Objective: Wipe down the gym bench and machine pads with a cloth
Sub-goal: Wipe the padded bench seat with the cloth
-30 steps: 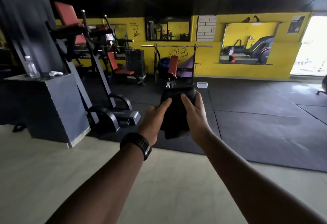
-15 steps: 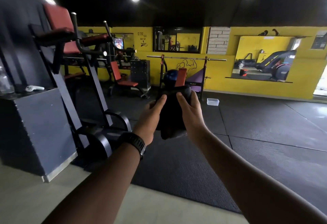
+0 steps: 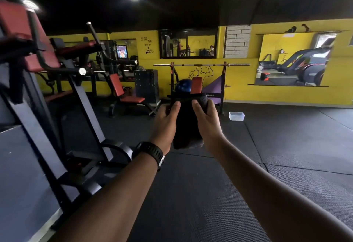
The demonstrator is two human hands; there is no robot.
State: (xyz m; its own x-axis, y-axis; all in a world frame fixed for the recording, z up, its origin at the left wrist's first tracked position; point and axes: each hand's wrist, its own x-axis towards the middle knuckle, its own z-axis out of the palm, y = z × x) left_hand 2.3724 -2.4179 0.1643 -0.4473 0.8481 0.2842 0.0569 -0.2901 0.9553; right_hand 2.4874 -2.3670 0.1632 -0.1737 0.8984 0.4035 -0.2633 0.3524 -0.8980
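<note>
Evidently, the left hand [image 3: 165, 125] and right hand [image 3: 208, 125] each pinched the folded dark cloth [image 3: 188, 125], held in the air between them, well apart from the red bench [image 3: 131, 99] by the floor's [image 3: 286, 146] far edge. A slack pinch could let the cloth unfold and drop onto the floor.

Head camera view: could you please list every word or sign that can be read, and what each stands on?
"SO": in the black hand-painted lettering on the yellow back wall.
"TRAIN!!": bottom line of that lettering.
Its other lines: too blurred to read.
White print at the foot of the purple slanted panel: too small to read.
</note>
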